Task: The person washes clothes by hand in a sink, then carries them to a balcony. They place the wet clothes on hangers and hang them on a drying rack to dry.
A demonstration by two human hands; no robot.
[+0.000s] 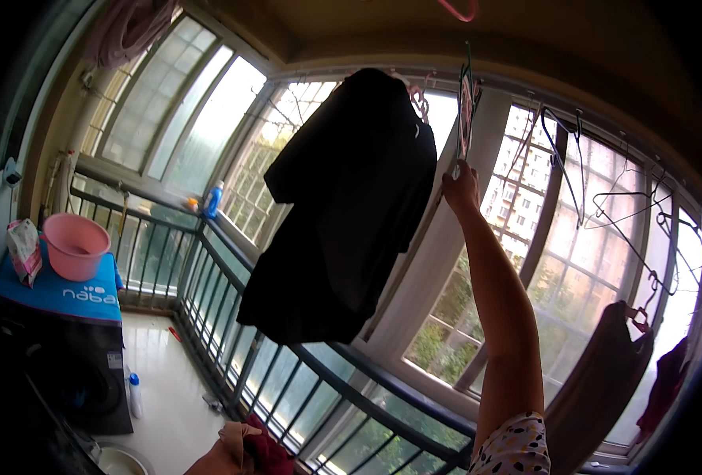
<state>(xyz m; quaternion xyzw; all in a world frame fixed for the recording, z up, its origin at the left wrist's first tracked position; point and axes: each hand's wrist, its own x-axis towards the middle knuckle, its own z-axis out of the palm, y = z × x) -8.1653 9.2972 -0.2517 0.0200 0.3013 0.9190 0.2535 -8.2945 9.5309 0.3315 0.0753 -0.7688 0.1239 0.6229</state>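
My right hand (pixel 464 185) is raised high in front of the window, its fingers closed on the lower end of a narrow bunch of green and pink hangers (pixel 465 113). Left of it a black short-sleeved shirt (pixel 351 214) hangs, its lower hem in front of the railing. Pink hangers (pixel 420 102) show just behind the shirt's shoulder. At the bottom edge, my left hand (pixel 229 444) grips a bunched dark red cloth (pixel 268 448); its fingers are partly hidden.
Several bare hangers (pixel 564 160) and grey-brown trousers (pixel 600 368) hang at right. A green metal railing (pixel 351 392) runs below the windows. On the left, a pink basin (pixel 77 246) tops a covered washing machine (pixel 72 374). A spray can (pixel 135 396) stands on the floor.
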